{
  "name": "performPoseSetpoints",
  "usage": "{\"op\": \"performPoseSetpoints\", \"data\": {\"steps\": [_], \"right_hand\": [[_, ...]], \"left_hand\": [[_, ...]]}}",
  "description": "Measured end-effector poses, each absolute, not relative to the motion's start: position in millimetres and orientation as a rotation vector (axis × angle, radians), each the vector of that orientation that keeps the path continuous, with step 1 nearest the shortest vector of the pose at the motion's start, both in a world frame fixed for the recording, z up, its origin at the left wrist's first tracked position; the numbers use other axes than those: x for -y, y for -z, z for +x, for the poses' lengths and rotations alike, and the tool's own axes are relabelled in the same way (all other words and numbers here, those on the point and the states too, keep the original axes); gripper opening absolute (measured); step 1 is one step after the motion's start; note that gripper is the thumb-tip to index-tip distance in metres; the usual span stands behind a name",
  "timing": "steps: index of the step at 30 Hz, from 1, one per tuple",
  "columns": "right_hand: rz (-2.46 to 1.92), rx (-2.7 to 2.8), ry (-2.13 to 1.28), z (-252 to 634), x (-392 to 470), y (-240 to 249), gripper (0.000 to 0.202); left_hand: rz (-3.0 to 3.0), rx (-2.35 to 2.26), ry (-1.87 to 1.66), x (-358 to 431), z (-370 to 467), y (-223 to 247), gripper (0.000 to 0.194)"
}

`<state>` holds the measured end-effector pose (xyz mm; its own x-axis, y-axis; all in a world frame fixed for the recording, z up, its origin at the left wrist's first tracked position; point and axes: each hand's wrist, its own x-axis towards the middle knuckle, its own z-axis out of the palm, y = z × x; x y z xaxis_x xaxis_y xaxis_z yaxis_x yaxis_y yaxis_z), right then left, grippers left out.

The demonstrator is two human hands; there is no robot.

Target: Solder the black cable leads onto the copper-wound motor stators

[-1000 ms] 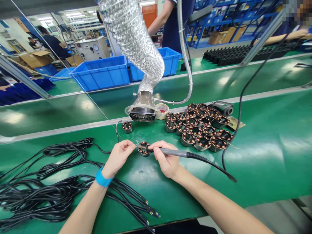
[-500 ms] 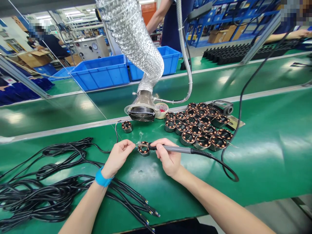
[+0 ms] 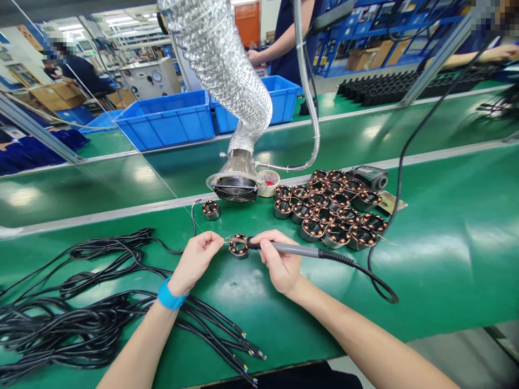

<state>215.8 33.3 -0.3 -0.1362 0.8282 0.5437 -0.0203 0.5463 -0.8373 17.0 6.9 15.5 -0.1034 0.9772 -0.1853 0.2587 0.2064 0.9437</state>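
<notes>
My left hand [image 3: 199,258], with a blue band at the wrist, pinches a thin wire [image 3: 227,239] beside a copper-wound ring [image 3: 239,247] on the green bench. My right hand [image 3: 280,259] is closed around the grey soldering iron [image 3: 295,249]. The iron's tip reaches over the left part of that ring, close to the wire. Another wound ring [image 3: 210,210] sits behind, next to an upright cable end. Several more wound rings [image 3: 337,235] stand grouped to the right.
Black cables [image 3: 81,329] lie coiled at left. A fume duct [image 3: 243,81] with a fan [image 3: 235,190] hangs behind the hands. Beside it is a tape roll [image 3: 268,183]. Blue bins [image 3: 170,121] stand beyond. A person's arm [image 3: 279,47] shows behind.
The person's arm behind the duct has swung lower and shows a hand. The small wisp of smoke above the ring is gone. My hands have hardly moved.
</notes>
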Motion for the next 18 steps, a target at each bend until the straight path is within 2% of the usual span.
{"op": "performPoseSetpoints", "data": {"steps": [7,12,18], "right_hand": [[-0.687,1.659,-0.671,210,-32,-7,0.019],[-0.581,1.783,-0.501,200,-38,-3,0.028],[-0.601,1.873,-0.467,190,-46,6,0.037]], "left_hand": [[1.222,-1.550,-0.980,-8,17,-16,0.032],[1.242,-1.544,-0.994,-8,17,-14,0.031],[1.245,-1.530,-1.017,-8,18,-14,0.030]]}}
